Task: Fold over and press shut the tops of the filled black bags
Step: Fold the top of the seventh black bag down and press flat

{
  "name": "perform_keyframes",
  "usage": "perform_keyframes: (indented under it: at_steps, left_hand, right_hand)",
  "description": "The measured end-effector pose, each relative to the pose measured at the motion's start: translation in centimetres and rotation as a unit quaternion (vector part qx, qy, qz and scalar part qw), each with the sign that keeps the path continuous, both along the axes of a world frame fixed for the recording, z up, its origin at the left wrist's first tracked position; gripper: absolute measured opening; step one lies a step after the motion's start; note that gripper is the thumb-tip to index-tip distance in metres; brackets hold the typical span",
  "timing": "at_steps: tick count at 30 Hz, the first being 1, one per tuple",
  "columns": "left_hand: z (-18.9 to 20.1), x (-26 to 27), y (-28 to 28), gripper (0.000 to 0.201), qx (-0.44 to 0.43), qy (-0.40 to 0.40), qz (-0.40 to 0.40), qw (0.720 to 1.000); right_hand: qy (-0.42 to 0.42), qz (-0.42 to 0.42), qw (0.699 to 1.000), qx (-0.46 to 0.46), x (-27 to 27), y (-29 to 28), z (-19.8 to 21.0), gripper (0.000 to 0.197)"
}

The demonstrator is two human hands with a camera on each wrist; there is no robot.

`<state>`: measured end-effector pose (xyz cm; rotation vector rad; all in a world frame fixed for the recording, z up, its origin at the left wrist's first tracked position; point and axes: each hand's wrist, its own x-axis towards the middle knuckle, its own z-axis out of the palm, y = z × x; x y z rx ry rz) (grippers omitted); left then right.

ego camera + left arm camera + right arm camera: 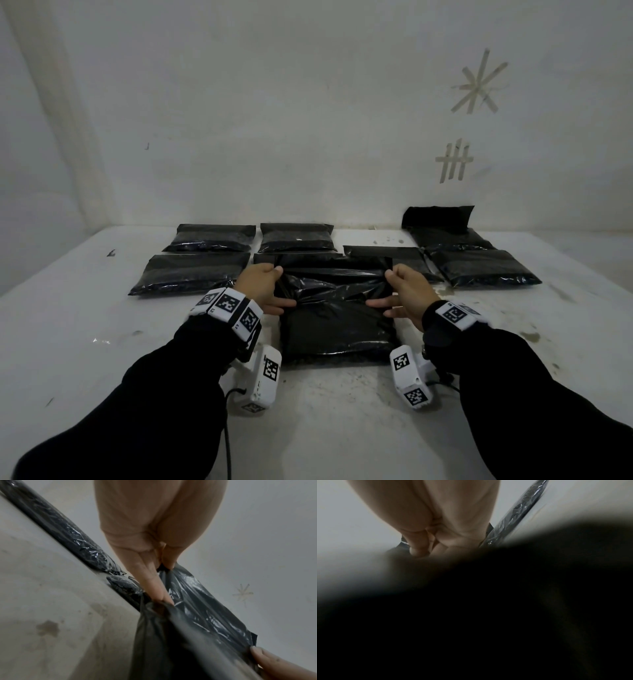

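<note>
A filled black bag (pixel 337 325) lies flat on a white table (pixel 102 308), nearest the viewer. Its loose top flap (pixel 334 270) is held up at both corners — pinched on one side by the left hand (pixel 262 286), on the other by the right hand (pixel 406 294), thumbs stretched inward onto the plastic. Behind it, other black bags (pixel 296 237) are laid out in rows — flat, against a white wall (pixel 274 120).
</note>
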<state>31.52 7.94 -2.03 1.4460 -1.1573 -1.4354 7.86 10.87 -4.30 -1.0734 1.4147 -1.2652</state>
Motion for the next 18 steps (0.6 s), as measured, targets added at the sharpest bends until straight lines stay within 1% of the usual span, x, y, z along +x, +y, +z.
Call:
perform_keyframes:
  at_steps: [3, 4, 6, 9, 12, 15, 18]
  left_hand:
    - [0.26, 0.01, 0.24, 0.033, 0.009, -0.005, 0.000, 1.000]
    - [0.31, -0.01, 0.29, 0.030, 0.007, -0.008, -0.001, 1.000]
    - [0.37, -0.08, 0.45, 0.015, 0.001, -0.017, -0.010, 1.000]
    - [0.21, -0.27, 0.41, 0.022, -0.018, -0.024, -0.013, 0.999]
    - [-0.01, -0.40, 0.28, 0.016, -0.035, -0.033, -0.008, 0.999]
    - [-0.11, -0.50, 0.24, 0.016, -0.032, -0.025, 0.015, 0.999]
    - [-0.02, -0.66, 0.36, 0.025, -0.028, -0.008, 0.029, 0.999]
  right_hand:
    - [0.007, 0.004, 1.000, -0.009, 0.15, 0.05, 0.09, 0.028]
    - [0.008, 0.006, 1.000, -0.008, 0.18, 0.09, 0.11, 0.028]
    - [0.011, 0.012, 1.000, -0.005, 0.18, 0.14, 0.09, 0.024]
    - [0.009, 0.024, 1.000, -0.003, 0.17, 0.14, 0.09, 0.015]
    - [0.015, 0.027, 0.999, -0.006, 0.05, 0.00, 0.06, 0.015]
    - [0.010, 0.018, 1.000, -0.012, -0.02, -0.07, 0.06, 0.021]
    - [0.003, 0.009, 1.000, -0.011, -0.04, -0.01, -0.01, 0.025]
